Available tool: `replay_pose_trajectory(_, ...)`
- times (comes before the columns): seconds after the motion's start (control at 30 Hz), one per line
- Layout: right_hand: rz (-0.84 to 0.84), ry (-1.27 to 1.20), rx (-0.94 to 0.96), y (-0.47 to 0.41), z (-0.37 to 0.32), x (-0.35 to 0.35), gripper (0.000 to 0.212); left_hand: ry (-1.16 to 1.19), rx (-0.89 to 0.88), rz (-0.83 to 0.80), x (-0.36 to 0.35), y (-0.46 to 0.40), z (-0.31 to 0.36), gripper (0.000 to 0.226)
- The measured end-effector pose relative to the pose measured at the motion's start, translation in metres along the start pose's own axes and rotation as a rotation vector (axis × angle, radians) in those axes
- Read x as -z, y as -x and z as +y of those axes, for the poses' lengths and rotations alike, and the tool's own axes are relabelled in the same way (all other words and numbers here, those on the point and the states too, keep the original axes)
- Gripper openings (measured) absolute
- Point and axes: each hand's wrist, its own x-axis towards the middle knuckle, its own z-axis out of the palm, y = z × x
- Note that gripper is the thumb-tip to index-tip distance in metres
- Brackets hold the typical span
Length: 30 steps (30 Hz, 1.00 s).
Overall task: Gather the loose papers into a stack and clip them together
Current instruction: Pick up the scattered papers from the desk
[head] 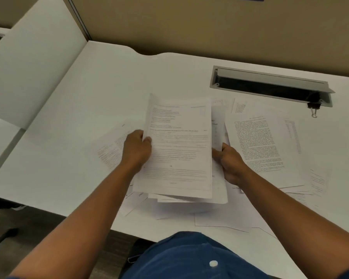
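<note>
Over the middle of the white, smooth worktop (73, 109) both hands hold a stack of papers (179, 150) — thin printed sheets, rectangular, their edges not yet squared, so lower sheets fan out at the bottom and right. The stack's long axis runs away from the person, its top edge pointing toward the far wall and tilted slightly up off the surface. The left hand (136, 151) grips the stack's left edge, thumb curled over the top sheet and fingers underneath. The right hand (230, 162) grips the right edge, its fingers curled around it — how many sheets it holds is hard to tell through the blur. More loose sheets (260, 141) lie flat on the worktop to the right, overlapping one another, and others lie to the left and nearer the person. A black binder clip (313, 107) with wire handles sits at the right end of a grey metal cable tray (270, 81), a long narrow slot set in the worktop.
</note>
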Motion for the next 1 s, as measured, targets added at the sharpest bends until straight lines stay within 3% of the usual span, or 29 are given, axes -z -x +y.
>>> replay_pose_trajectory(0.17,-0.061,-0.008,0.008,0.011,-0.006,-0.001,0.026,0.161,0.147,-0.156,-0.016,0.005,-0.01,0.032)
replay_pose_trajectory(0.27,-0.075,-0.113,-0.02,0.015,-0.007,-0.003,0.022,0.221,0.225,-0.24,-0.019,0.005,-0.013,0.032)
replay_pose_trajectory(0.3,-0.084,-0.18,-0.046,0.017,-0.008,-0.004,0.026,0.234,0.239,-0.254,-0.02,0.004,-0.014,0.03)
replay_pose_trajectory(0.4,-0.174,-0.34,-0.073,0.014,-0.008,0.002,0.065,0.28,0.276,-0.248,-0.024,0.006,-0.019,0.024)
replay_pose_trajectory(0.43,-0.193,-0.337,-0.062,0.013,-0.007,0.004,0.068,0.306,0.294,-0.246,-0.026,0.006,-0.021,0.022)
replay_pose_trajectory(0.6,-0.049,0.068,-0.004,0.0,0.007,0.009,0.03,0.333,0.297,-0.262,-0.033,0.008,-0.031,0.025)
replay_pose_trajectory(0.73,0.093,0.263,-0.018,-0.006,0.014,0.014,0.035,0.136,0.281,-0.1,-0.037,0.008,-0.04,0.051)
replay_pose_trajectory(0.87,0.118,0.354,-0.065,-0.007,0.025,0.02,0.034,0.163,0.387,-0.099,-0.036,0.006,-0.044,0.068)
replay_pose_trajectory(1.0,0.119,0.326,-0.08,-0.007,0.03,0.021,0.03,0.211,0.384,-0.064,-0.037,0.008,-0.047,0.037)
